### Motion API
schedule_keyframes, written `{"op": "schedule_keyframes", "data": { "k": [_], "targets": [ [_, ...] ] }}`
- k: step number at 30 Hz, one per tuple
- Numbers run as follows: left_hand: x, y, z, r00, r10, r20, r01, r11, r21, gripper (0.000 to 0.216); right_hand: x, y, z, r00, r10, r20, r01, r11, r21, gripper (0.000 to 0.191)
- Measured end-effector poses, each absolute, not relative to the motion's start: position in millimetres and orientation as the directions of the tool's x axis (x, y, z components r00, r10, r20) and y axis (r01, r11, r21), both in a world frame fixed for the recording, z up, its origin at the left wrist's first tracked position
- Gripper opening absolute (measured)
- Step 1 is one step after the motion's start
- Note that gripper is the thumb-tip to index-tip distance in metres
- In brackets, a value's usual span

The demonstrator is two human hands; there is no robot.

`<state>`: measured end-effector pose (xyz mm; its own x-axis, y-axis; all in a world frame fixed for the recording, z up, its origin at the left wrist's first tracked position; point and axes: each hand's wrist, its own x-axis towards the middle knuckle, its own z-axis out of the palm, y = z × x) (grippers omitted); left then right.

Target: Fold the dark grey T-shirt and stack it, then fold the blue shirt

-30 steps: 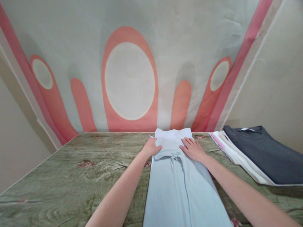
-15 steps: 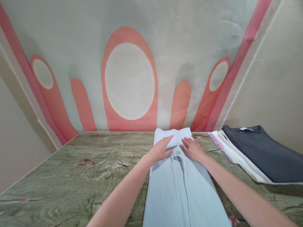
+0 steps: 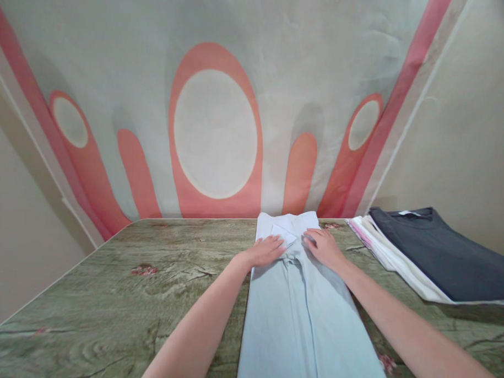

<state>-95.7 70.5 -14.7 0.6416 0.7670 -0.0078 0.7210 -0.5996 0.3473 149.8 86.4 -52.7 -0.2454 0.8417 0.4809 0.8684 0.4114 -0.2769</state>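
Note:
A long, narrow light-blue garment (image 3: 281,320) lies lengthwise on the table, its paler far end close to the back edge. Creases run down its middle, and its near end passes out of the bottom of the head view. Across its left side, near the far end, my left hand (image 3: 267,251) rests flat with fingers extended. A small pointed flap of pale cloth (image 3: 284,235) shows just beyond those fingertips. My right hand (image 3: 323,247) touches the garment's right side, fingers slightly bent and apart. Neither hand visibly grips the cloth.
Folded clothes lie on the right of the wood-patterned table (image 3: 176,280): a dark grey shirt (image 3: 436,254) on top of white and pink pieces (image 3: 386,253). Behind the table's back edge rises a backdrop with pink shapes (image 3: 217,207).
My left hand has turned and slid slightly down and left, uncovering the pointed flap. My right hand has shifted slightly, its fingers more bent. The garment stays in place.

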Motion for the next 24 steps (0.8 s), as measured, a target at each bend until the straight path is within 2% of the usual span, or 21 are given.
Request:
{"op": "schedule_keyframes", "data": {
  "k": [3,7,13,18,21,24],
  "targets": [
    [-105,82,-17,0.581,0.804,0.129,0.719,-0.581,0.383,0.044,143,75,-40,-0.316,0.777,0.545,0.756,0.553,-0.35,0.024],
    [-115,90,-28,0.517,0.843,0.147,0.776,-0.535,0.336,0.043,121,50,-20,-0.473,0.723,0.504,0.624,0.679,-0.388,0.014],
    [-115,88,-34,0.5,0.857,0.127,0.835,-0.516,0.192,0.042,103,30,-13,-0.568,0.698,0.436,0.612,0.712,-0.343,0.012],
    [-101,79,-19,0.545,0.826,0.145,0.806,-0.564,0.179,0.041,112,30,-16,-0.562,0.737,0.376,0.667,0.673,-0.32,0.016],
    [-92,70,-11,0.647,0.762,0.028,0.739,-0.636,0.223,0.051,114,30,-20,-0.555,0.766,0.325,0.7,0.641,-0.315,0.018],
    [-88,62,-7,0.688,0.719,-0.096,0.717,-0.654,0.241,0.074,113,30,-23,-0.535,0.79,0.299,0.723,0.611,-0.321,0.022]
  ]
}}
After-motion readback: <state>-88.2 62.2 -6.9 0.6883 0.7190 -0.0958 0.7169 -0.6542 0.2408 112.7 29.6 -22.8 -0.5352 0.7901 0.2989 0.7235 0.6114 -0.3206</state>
